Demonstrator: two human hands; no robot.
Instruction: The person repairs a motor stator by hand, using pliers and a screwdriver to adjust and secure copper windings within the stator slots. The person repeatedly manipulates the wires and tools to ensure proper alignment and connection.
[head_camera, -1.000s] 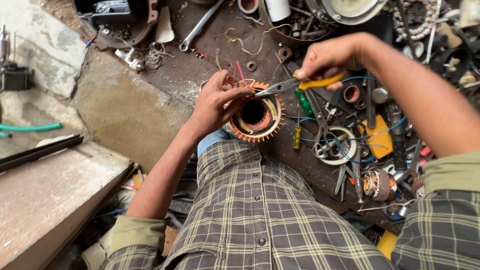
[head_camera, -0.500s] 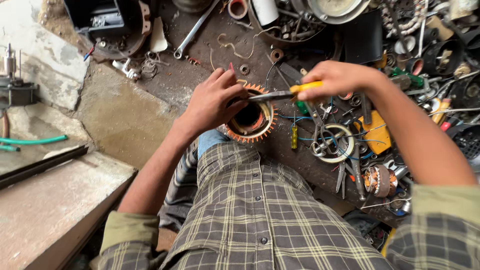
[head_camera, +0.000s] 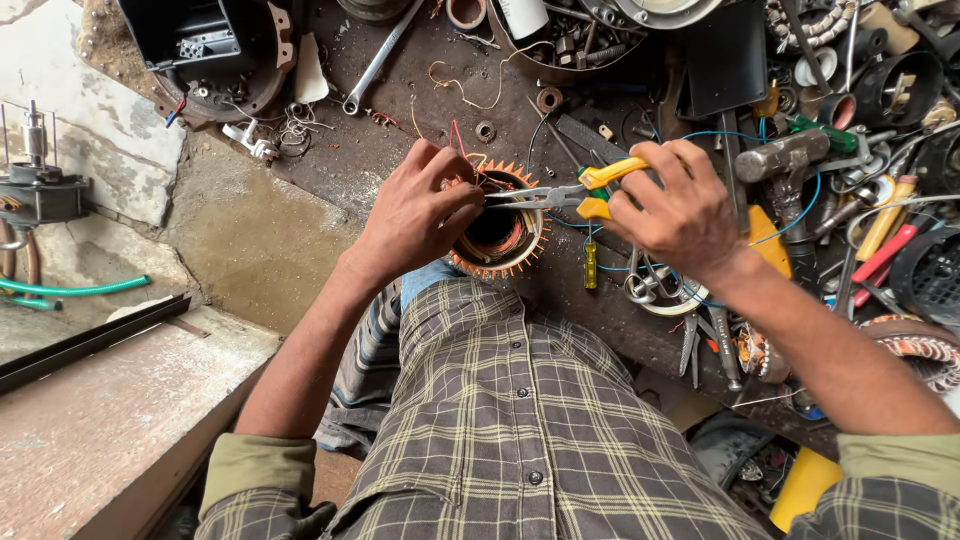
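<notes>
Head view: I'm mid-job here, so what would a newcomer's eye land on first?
Dead centre, the round copper-wound motor stator with orange insulation tabs sits at the workbench edge, the left hand gripping its left rim. From the right, the right hand holds yellow-handled long-nose pliers, tips reaching over the stator's windings. Behind and to the right lies a dense clutter of tools, including a steel-headed hammer and a long silver spanner.

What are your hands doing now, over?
Left hand gripping orange motor stator. Right hand holding yellow-handled pliers, tips at stator's rim. Tools cluttered all around.
</notes>
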